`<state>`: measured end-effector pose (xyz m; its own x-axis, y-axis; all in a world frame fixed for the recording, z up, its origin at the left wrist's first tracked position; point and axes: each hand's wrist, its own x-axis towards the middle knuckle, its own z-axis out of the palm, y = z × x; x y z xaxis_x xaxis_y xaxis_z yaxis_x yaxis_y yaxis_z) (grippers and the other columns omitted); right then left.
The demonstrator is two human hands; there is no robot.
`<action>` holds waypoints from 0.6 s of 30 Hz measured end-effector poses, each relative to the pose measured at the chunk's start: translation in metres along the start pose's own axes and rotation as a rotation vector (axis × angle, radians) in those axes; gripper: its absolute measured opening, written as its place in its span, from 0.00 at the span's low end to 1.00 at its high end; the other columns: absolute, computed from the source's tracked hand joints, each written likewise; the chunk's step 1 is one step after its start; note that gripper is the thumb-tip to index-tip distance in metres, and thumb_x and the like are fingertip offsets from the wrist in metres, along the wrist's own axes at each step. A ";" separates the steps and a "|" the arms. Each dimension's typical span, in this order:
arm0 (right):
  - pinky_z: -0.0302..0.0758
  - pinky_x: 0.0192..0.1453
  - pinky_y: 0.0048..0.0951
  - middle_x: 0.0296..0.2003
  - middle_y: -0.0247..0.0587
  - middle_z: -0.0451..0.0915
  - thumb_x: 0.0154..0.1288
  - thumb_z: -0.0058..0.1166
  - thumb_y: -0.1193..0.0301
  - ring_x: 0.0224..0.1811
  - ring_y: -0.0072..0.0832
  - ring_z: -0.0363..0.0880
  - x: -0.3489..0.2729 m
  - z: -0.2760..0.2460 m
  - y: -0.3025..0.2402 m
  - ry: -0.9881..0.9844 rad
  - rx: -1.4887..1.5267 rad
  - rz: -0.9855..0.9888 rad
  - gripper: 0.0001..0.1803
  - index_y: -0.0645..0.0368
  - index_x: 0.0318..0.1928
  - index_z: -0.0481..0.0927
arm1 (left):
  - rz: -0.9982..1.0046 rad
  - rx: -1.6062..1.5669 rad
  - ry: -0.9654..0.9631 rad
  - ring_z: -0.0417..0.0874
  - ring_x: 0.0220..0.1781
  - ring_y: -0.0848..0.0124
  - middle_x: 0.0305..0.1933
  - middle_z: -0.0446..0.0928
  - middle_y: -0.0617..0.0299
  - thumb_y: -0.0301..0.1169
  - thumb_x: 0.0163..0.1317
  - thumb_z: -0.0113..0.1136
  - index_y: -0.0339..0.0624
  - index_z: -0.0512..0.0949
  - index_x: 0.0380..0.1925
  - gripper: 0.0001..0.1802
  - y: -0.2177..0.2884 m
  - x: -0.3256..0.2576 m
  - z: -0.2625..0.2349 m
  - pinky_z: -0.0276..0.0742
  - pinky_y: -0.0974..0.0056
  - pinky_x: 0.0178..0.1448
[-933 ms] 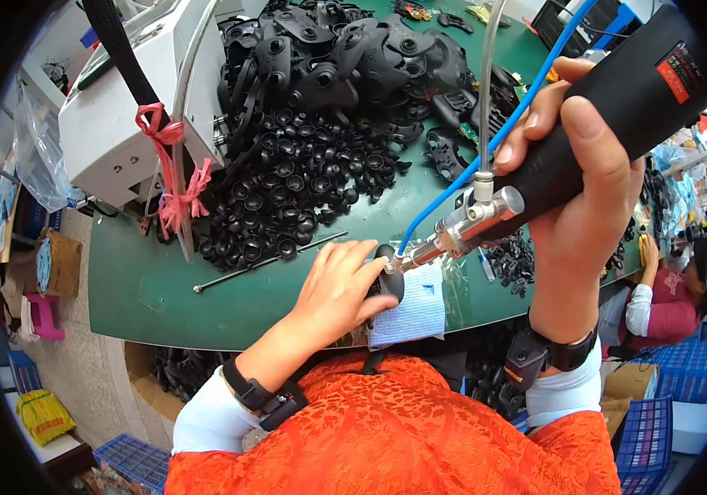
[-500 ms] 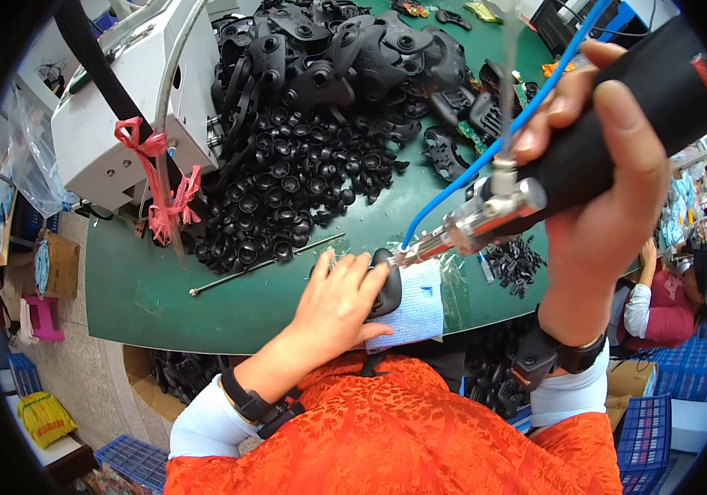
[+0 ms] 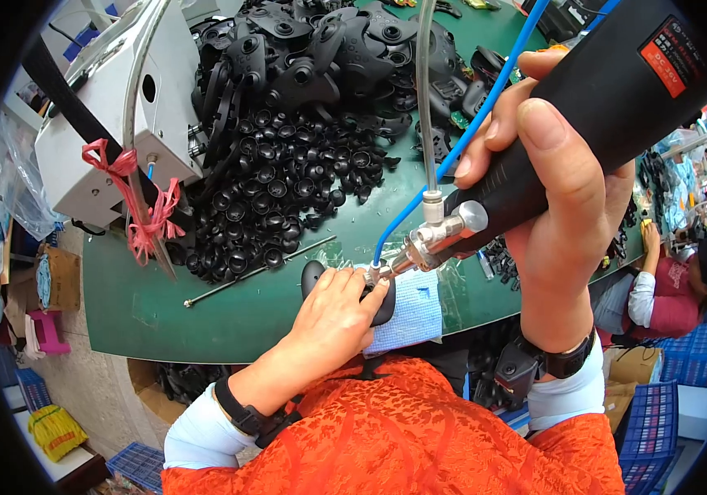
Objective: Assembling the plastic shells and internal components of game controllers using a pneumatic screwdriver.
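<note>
Left hand [image 3: 338,309]: we press it flat over a small black plastic part [image 3: 314,276] at the near edge of the bench [image 3: 205,318], fingers spread on top so the part sits pinned and cannot slide under the tool; it grasps nothing else.

Right hand [image 3: 564,177]: we wrap it firmly round the black barrel of a power screwdriver [image 3: 584,115], thumb laid along the body, which lets us steer the tip with the wrist.

Screwdriver angle: we hold it tilted, its metal nose [image 3: 427,243] sloping down to the left so that the tip meets the part just beside our left fingertips; we cannot tell whether the tip is seated in a hole, since the fingers cover it.

Hoses: a blue hose [image 3: 485,107] and a clear tube [image 3: 426,99] rise from the nose fitting toward the top of the view, hanging away from the work so they stay off the part.

Cloth: a pale blue checked cloth [image 3: 411,313] lies under the part at the bench edge, seemingly as padding beneath it.

Supply: a heap of small black round caps [image 3: 279,206] and, behind it, a pile of larger black shells [image 3: 328,58] lie within arm's reach on the green surface.

Loose rod: a thin metal rod [image 3: 254,272] lies flat between the heap and the part.

Machine: a white metal housing [image 3: 114,124] with red ribbon [image 3: 134,206] tied on it stands at the left.

Beyond: another person [image 3: 667,289] sits at the right, well apart.
</note>
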<state>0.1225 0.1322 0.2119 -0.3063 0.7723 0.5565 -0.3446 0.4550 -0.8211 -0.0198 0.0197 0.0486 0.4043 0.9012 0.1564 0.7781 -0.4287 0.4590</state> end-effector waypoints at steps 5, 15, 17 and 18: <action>0.78 0.30 0.31 0.27 0.43 0.75 0.67 0.54 0.69 0.24 0.30 0.79 -0.003 -0.020 0.019 0.011 -0.169 -0.011 0.20 0.68 0.55 0.72 | -0.031 -0.021 -0.003 0.76 0.58 0.49 0.51 0.76 0.43 0.27 0.40 0.72 0.35 0.77 0.55 0.35 0.000 -0.005 0.004 0.69 0.49 0.65; 0.78 0.30 0.28 0.28 0.42 0.77 0.64 0.55 0.77 0.24 0.28 0.80 -0.008 -0.015 0.030 0.013 -0.254 -0.026 0.17 0.69 0.52 0.71 | -0.074 -0.047 -0.028 0.74 0.62 0.47 0.55 0.75 0.43 0.27 0.41 0.72 0.37 0.77 0.56 0.36 -0.002 -0.008 0.007 0.66 0.48 0.69; 0.78 0.30 0.28 0.28 0.42 0.77 0.63 0.54 0.79 0.24 0.28 0.80 -0.010 -0.013 0.032 0.003 -0.279 -0.032 0.16 0.68 0.51 0.71 | -0.068 -0.057 -0.011 0.74 0.62 0.47 0.55 0.75 0.43 0.27 0.41 0.72 0.37 0.77 0.56 0.35 -0.003 -0.008 0.008 0.67 0.48 0.68; 0.78 0.30 0.28 0.28 0.42 0.77 0.63 0.54 0.79 0.24 0.28 0.80 -0.012 -0.011 0.033 0.008 -0.272 -0.049 0.16 0.68 0.51 0.70 | -0.061 -0.067 0.005 0.73 0.62 0.47 0.55 0.75 0.44 0.27 0.41 0.72 0.37 0.78 0.55 0.35 -0.003 -0.008 0.009 0.67 0.48 0.67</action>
<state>0.1246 0.1428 0.1768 -0.2881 0.7496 0.5959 -0.1078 0.5930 -0.7980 -0.0210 0.0129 0.0379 0.3542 0.9260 0.1307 0.7676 -0.3677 0.5249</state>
